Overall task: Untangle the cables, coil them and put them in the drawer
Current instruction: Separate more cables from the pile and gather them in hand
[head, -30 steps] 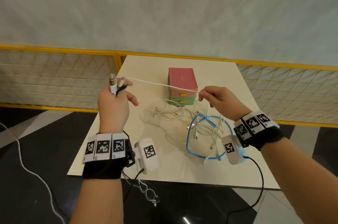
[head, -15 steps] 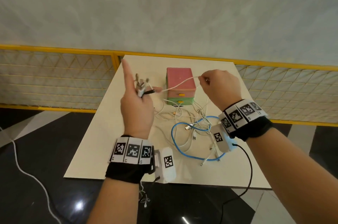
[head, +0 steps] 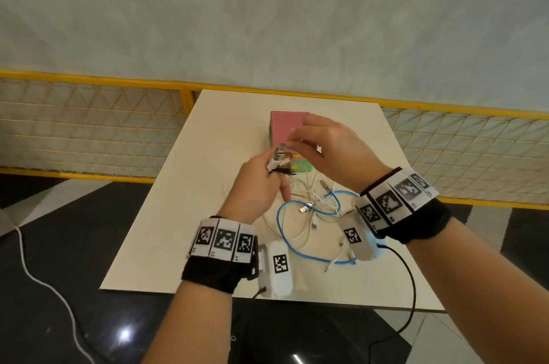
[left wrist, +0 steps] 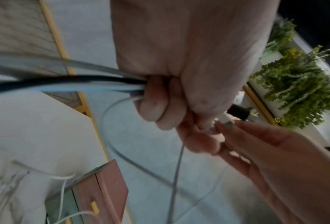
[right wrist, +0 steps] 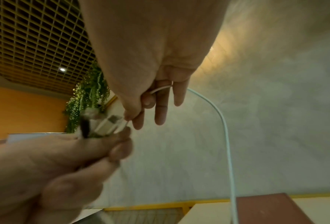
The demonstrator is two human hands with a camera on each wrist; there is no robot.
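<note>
Head view shows our left hand [head: 255, 182] clenched on a bundle of plug ends [head: 277, 156] above the middle of the cream table [head: 178, 215], while our right hand [head: 326, 153] pinches a thin white cable [right wrist: 225, 128] beside them. Loose white cables and one blue cable [head: 285, 233] lie tangled toward the near right edge, in front of the small pink and green drawer box [head: 286, 126]. We think a hard pull may tighten the knot or drag the box.

The hands [head: 300, 161] hide the drawer box's [head: 286, 126] front; the plugs [right wrist: 106, 122] are blurred.
</note>
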